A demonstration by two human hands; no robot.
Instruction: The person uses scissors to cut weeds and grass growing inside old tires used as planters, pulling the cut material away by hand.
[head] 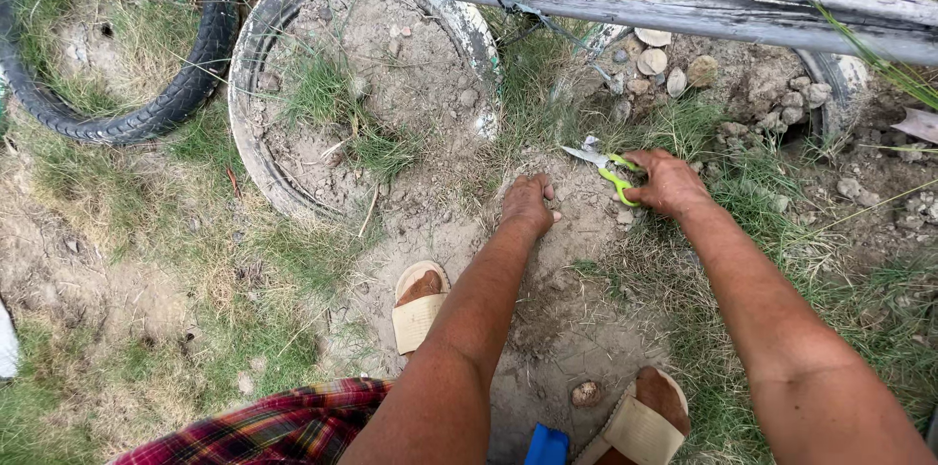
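Two hands apart — right hand (pixel 668 182) clamped on scissors (pixel 608 168) | left hand (pixel 528 203) fisted on dirt (pixel 576 231)

Both forearms were bare from above the elbow down, with no sleeves, watch, rings or gloves on the left hand (pixel 529 203) or the right hand (pixel 668 183). A red, dark and yellow checked cloth garment (pixel 269 426) covered the lap. Each foot wore an open-toed cream slide sandal with a broad ribbed strap, the left sandal (pixel 417 314) and the right sandal (pixel 640 426), both dusty.
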